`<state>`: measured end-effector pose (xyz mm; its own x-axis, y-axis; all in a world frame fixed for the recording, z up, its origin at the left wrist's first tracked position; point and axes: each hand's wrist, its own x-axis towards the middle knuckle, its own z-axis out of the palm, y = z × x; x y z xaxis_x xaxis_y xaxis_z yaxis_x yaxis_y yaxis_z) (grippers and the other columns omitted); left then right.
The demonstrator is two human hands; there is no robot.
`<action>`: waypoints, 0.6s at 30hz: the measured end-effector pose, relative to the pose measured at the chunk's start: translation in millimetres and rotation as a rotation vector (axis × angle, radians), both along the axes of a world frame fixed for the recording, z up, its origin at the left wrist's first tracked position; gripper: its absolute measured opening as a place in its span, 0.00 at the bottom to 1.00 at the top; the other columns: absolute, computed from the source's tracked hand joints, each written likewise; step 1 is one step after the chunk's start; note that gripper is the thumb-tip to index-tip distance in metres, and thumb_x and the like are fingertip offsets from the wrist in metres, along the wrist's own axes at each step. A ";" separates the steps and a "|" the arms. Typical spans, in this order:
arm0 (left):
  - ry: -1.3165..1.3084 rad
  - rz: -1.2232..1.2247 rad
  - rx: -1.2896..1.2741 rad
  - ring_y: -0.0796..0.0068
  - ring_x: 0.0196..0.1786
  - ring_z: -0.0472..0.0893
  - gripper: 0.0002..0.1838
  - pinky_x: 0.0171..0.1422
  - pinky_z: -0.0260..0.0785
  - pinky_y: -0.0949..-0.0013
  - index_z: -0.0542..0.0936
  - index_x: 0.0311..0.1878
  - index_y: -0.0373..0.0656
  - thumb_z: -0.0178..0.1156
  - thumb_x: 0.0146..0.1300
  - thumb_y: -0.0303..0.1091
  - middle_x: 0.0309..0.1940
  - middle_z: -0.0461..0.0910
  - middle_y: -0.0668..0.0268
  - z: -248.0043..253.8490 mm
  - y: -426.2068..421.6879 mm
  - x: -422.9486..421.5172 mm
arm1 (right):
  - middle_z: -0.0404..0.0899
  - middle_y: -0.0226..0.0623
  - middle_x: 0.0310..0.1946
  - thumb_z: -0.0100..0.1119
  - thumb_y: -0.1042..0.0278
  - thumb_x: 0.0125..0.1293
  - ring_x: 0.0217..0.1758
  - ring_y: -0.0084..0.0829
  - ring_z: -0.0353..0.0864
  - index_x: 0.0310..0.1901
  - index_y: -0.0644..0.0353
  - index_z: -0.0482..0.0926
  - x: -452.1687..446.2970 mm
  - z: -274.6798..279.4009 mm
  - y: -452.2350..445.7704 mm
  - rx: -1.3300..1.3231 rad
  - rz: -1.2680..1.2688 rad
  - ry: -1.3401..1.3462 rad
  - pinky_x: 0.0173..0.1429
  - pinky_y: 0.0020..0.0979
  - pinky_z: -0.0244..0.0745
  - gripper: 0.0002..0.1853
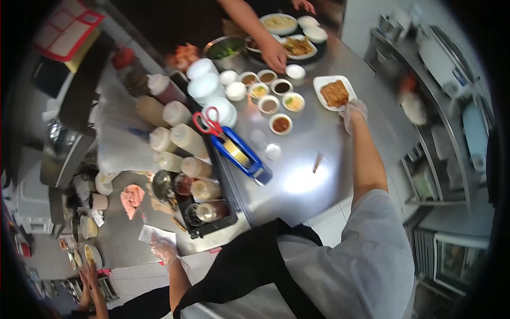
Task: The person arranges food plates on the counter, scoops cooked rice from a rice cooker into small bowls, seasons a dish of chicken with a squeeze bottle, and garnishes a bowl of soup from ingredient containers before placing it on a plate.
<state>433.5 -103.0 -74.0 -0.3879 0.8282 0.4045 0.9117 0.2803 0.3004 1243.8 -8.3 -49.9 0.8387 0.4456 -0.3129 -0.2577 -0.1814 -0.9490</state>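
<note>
In the head view, your gloved right hand [355, 112] touches the near corner of a square white plate [319, 84] bearing a browned fried cutlet [334, 93], at two o'clock; its fingertips are partly hidden, so its grip can't be told. Your gloved left hand [166, 250], between seven and eight o'clock, covers part of a white paper slip [169, 237]; whether it's holding that is unclear. At twelve, a co-worker's arm [245, 22] is cut off by the top edge.

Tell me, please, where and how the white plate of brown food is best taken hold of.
I'd pinch the white plate by its near-right rim, from where the right hand is: the brown food covers much of the middle, and sauce cups stand to the left.
</note>
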 end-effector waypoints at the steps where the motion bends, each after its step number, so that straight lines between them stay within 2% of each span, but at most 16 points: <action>1: 0.044 -0.041 0.044 0.57 0.37 0.81 0.21 0.46 0.72 0.60 0.78 0.53 0.35 0.50 0.55 0.26 0.41 0.82 0.49 -10.1 1.5 -14.1 | 0.77 0.39 0.36 0.53 0.72 0.62 0.36 0.32 0.80 0.41 0.63 0.77 -3.8 2.6 -13.5 -0.045 -0.002 0.020 0.35 0.33 0.80 0.07; 2: 0.121 -0.086 0.044 0.56 0.38 0.81 0.21 0.47 0.72 0.60 0.78 0.53 0.36 0.50 0.55 0.27 0.44 0.81 0.49 -20.4 1.8 -28.6 | 0.78 0.39 0.35 0.53 0.72 0.62 0.34 0.31 0.81 0.40 0.63 0.77 -7.3 8.2 -24.2 -0.084 0.002 0.041 0.33 0.32 0.80 0.07; 5: -0.049 -0.121 0.057 0.54 0.40 0.81 0.21 0.48 0.73 0.60 0.78 0.54 0.37 0.50 0.55 0.26 0.46 0.80 0.50 -16.2 2.0 -28.7 | 0.78 0.40 0.32 0.50 0.69 0.65 0.27 0.31 0.81 0.39 0.64 0.76 -12.7 6.2 -61.0 -0.115 0.028 0.080 0.29 0.29 0.80 0.08; 9: 0.167 0.001 -0.176 0.55 0.35 0.82 0.21 0.43 0.74 0.59 0.78 0.54 0.40 0.50 0.55 0.27 0.48 0.81 0.56 -25.7 6.8 -47.9 | 0.78 0.40 0.30 0.49 0.66 0.67 0.24 0.31 0.80 0.41 0.63 0.76 -41.5 26.7 -102.0 -0.081 0.039 0.129 0.29 0.29 0.80 0.10; 10: 0.276 0.059 -0.206 0.58 0.30 0.81 0.19 0.36 0.74 0.58 0.79 0.52 0.42 0.51 0.57 0.30 0.48 0.81 0.63 -26.0 7.0 -48.2 | 0.78 0.41 0.30 0.49 0.66 0.68 0.23 0.31 0.79 0.42 0.63 0.76 -47.8 26.3 -113.8 -0.049 0.027 0.155 0.29 0.29 0.80 0.10; 13: 0.331 -0.094 0.038 0.60 0.28 0.80 0.17 0.33 0.73 0.58 0.79 0.50 0.41 0.52 0.58 0.32 0.47 0.82 0.62 -48.7 13.0 -71.3 | 0.79 0.43 0.34 0.51 0.65 0.67 0.29 0.34 0.81 0.46 0.59 0.76 -56.4 -33.7 -135.7 -0.361 0.262 -0.451 0.36 0.33 0.80 0.10; 14: 0.204 -0.064 -0.018 0.61 0.29 0.80 0.17 0.34 0.74 0.58 0.80 0.49 0.40 0.53 0.57 0.33 0.45 0.81 0.56 -46.0 13.2 -70.2 | 0.79 0.44 0.36 0.52 0.65 0.66 0.34 0.36 0.81 0.47 0.58 0.76 -74.0 -33.0 -143.2 -0.393 0.373 -0.873 0.41 0.34 0.79 0.11; 15: 0.254 -0.025 -0.059 0.60 0.31 0.81 0.18 0.36 0.74 0.57 0.79 0.50 0.39 0.53 0.57 0.33 0.45 0.81 0.54 -39.4 12.3 -63.6 | 0.80 0.46 0.39 0.54 0.65 0.65 0.39 0.38 0.80 0.48 0.56 0.76 -100.0 -27.8 -143.8 -0.410 0.479 -1.299 0.47 0.36 0.77 0.12; 17: 0.348 0.053 -0.138 0.57 0.35 0.82 0.20 0.41 0.75 0.57 0.79 0.51 0.37 0.54 0.56 0.32 0.46 0.80 0.49 -31.1 10.9 -46.2 | 0.79 0.46 0.42 0.56 0.64 0.63 0.49 0.40 0.77 0.47 0.55 0.79 -123.6 10.5 -135.7 -0.162 0.769 -1.589 0.55 0.37 0.72 0.12; 18: 0.224 -0.002 -0.056 0.56 0.37 0.82 0.20 0.43 0.75 0.57 0.78 0.52 0.36 0.54 0.55 0.31 0.46 0.80 0.48 -30.1 10.3 -40.0 | 0.79 0.45 0.43 0.56 0.64 0.63 0.49 0.40 0.77 0.46 0.55 0.79 -126.5 15.0 -132.0 -0.246 0.871 -1.526 0.55 0.37 0.72 0.12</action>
